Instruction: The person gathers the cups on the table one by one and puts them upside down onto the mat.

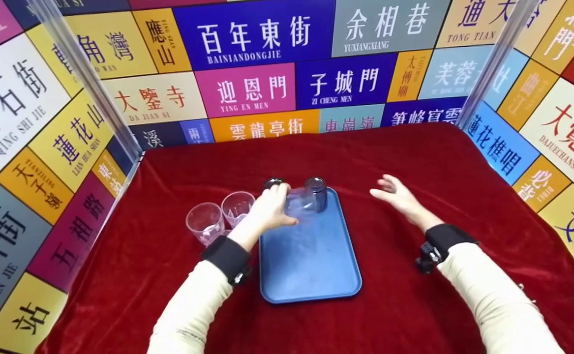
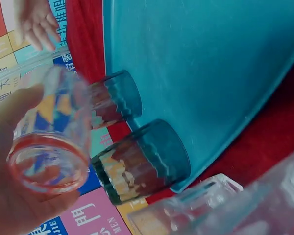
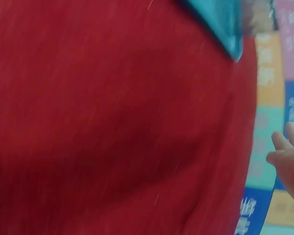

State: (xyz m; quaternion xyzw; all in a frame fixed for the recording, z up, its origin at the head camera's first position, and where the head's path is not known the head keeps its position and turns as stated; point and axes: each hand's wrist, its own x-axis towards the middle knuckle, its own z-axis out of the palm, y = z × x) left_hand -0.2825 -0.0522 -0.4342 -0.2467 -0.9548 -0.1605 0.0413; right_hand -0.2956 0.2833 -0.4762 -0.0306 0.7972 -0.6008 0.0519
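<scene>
My left hand (image 1: 271, 210) grips a clear cup (image 2: 54, 129) over the far part of a blue tray (image 1: 311, 260); the cup is blurred in the head view. Two dark tinted glasses stand at the tray's far end: one glass (image 1: 317, 195) by the right corner, the other glass (image 1: 273, 183) partly hidden behind my left hand. Left of the tray are two more clear cups, one (image 1: 205, 223) nearer and one (image 1: 237, 206) farther. Off to the tray's right, my right hand (image 1: 400, 196) hangs over the cloth, fingers spread and holding nothing.
A dark red velvet cloth (image 1: 405, 305) covers the table. Panels with printed place signs (image 1: 252, 34) stand at the back and both sides. Clear upright posts (image 1: 493, 59) mark the back corners.
</scene>
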